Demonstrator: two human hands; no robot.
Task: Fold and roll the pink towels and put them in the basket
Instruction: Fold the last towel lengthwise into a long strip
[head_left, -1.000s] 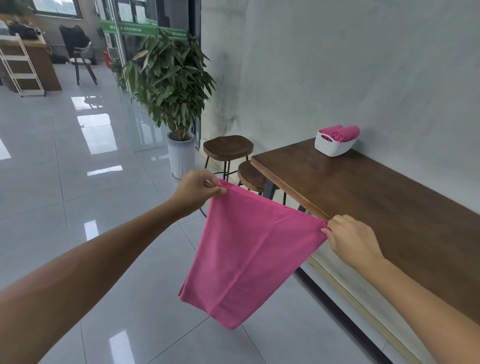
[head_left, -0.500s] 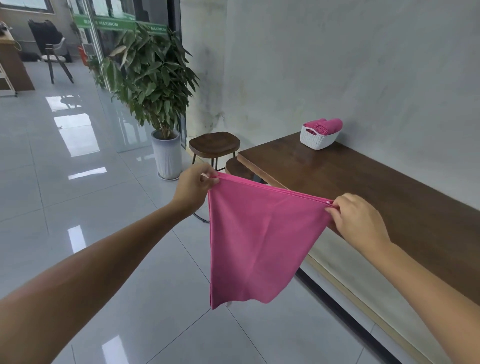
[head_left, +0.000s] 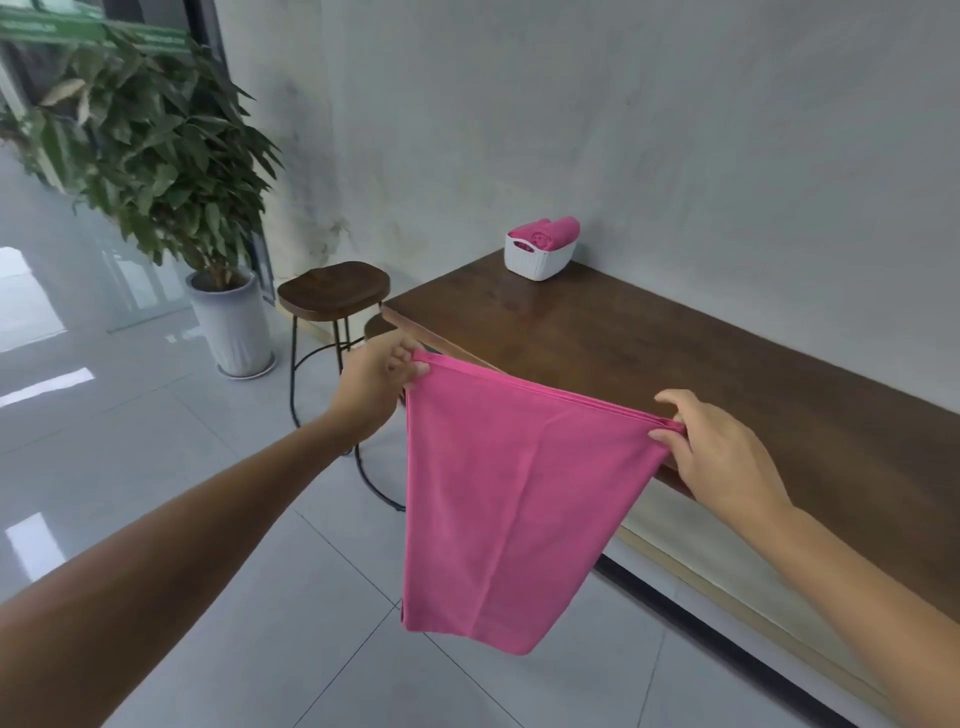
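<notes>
One pink towel held up in the air

The left hand (head_left: 382, 382) and right hand (head_left: 714, 457) each pinch a top corner of the pink towel (head_left: 511, 499), beside the table's (head_left: 675, 358) front edge. Keep corners level, then lay it flat. Two rolled towels (head_left: 545, 232) sit in one basket (head_left: 537, 260) at the far corner.

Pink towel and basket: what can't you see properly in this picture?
Head view only:
- pink towel: how many folded layers, hidden behind its front face.
- rolled towels in the white basket: exact count, too small and hidden by the rim.
- second stool: mostly hidden by the left hand and table.
- right hand: fingertips hidden under the towel's corner.
</notes>
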